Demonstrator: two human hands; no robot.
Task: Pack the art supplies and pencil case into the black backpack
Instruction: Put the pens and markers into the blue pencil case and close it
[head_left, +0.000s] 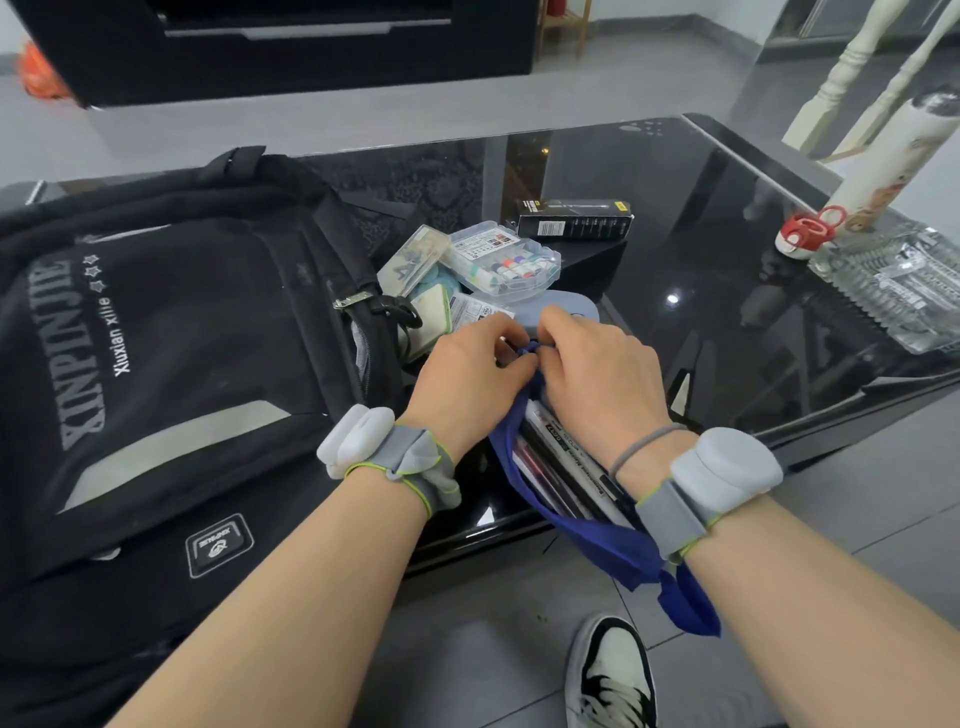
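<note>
Fingers of my left hand (465, 371) and right hand (597, 374) curled, both pinching the far end of the blue pencil case (587, 540); case open along its top, pens showing inside, lying at the near table (701, 260) edge; black backpack (171, 364) flat just to the left; clear box of supplies (506, 262) beyond my knuckles.

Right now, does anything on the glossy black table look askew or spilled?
Nothing is spilled. The blue fabric pencil case, gripped at its far end by both hands, hangs over the table's near edge, with pens showing through its open side.
</note>
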